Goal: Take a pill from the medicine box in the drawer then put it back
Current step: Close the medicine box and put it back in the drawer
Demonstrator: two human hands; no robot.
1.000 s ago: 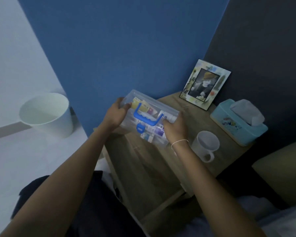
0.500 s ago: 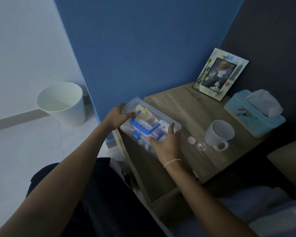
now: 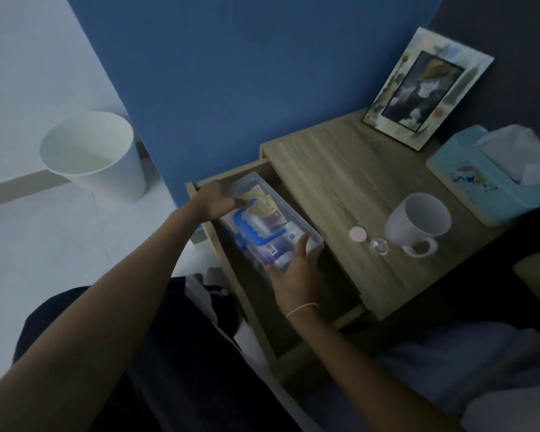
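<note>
The medicine box (image 3: 272, 222) is a long, clear plastic case with rounded corners, a chunky blue handle (image 3: 253, 227) with a wavy grip on its lid, and small coloured packets showing through its walls. It sits in the open drawer (image 3: 256, 310) of my wood-grain nightstand, lying lengthwise from the far left corner toward me. My left hand (image 3: 215, 199) grasps its far end, fingers curled over the lid edge beside the handle. My right hand (image 3: 296, 269) holds the near end, thumb along the side and fingertips pressed on the near corner; a thin pale band circles that wrist. So the box lies between my two hands, both in contact with it. On the matte, streaky tabletop (image 3: 340, 169) to the right lie a small round pink cap (image 3: 358, 234) and just beside it a small clear round container (image 3: 378, 246), both near a smooth white mug (image 3: 418, 224). Farther back stand a painted picture frame (image 3: 424, 88) and a light-blue tissue box (image 3: 487, 182). A white tapered bin (image 3: 97, 154) sits on the pale floor to the left.
</note>
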